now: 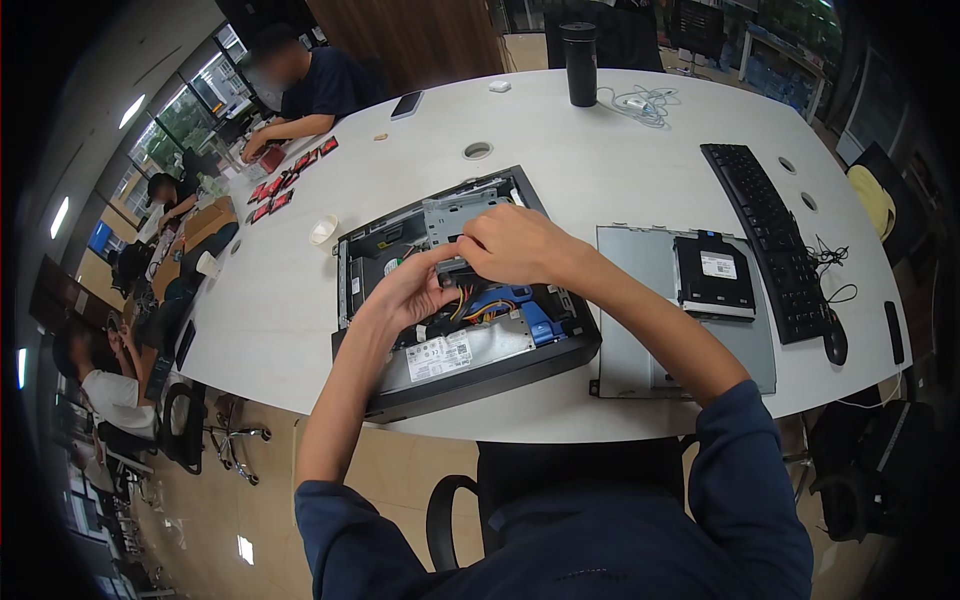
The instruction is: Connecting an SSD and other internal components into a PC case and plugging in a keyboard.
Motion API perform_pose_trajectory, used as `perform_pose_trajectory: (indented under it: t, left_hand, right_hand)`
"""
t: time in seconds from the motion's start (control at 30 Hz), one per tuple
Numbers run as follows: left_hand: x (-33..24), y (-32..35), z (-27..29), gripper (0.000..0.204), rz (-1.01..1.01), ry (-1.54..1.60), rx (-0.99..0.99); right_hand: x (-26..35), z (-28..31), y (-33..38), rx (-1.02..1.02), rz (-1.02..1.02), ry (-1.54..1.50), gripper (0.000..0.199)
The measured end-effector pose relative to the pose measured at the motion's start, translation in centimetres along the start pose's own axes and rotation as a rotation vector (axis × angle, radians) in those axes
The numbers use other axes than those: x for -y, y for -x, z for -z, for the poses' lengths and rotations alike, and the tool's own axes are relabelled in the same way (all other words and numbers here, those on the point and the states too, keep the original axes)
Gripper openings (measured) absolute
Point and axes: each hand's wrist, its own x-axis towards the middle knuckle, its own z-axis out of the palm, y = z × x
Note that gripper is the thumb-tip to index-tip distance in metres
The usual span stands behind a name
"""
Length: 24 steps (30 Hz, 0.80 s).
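Note:
A black desktop computer case (480, 372) lies uncovered on the table in front of me, its insides showing. Both my hands are over its middle, at the near edge of a grey metal drive bracket (455, 216). My right hand (515, 245) is closed, its fingers curled down at that edge; whatever they grip is hidden. My left hand (408, 288) reaches in from the left, fingers stretched toward the right fingertips and thumb apart below. Under the hands run coloured cables (488, 308), beside a blue plastic part (540, 324).
Right of the case lies a grey metal panel (635, 300) with a black optical drive (714, 272) on it. Beyond are a keyboard (768, 240), mouse (835, 338), black tumbler (580, 65) and coiled cable (648, 105). A small white cup (324, 230) stands left. Other people sit further left.

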Motion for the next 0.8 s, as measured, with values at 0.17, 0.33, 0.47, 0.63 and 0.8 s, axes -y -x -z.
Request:
perform_pose_trajectory:
  t: [0.17,0.33,0.47,0.63,0.8]
  left_hand:
    - [0.6,-0.1,0.1,0.023,0.014,0.05,0.009]
    - [0.5,-0.2,0.2,0.019,0.027,0.059,0.015]
    - [0.7,-0.3,0.3,0.02,0.011,0.082,0.007]
    - [1.0,-0.8,0.3,0.024,0.004,0.113,0.041]
    - [0.6,-1.2,0.4,0.024,0.018,0.069,0.047]
  right_hand:
    - [0.4,-0.6,0.1,-0.041,0.031,0.049,0.04]
    - [0.6,-0.8,0.2,-0.081,0.087,0.127,0.041]
    - [0.9,-1.1,0.2,-0.084,0.048,0.136,0.041]
    - [0.4,-1.1,0.3,-0.058,0.075,0.181,0.04]
    - [0.2,-0.3,-0.2,0.069,0.062,0.199,0.036]
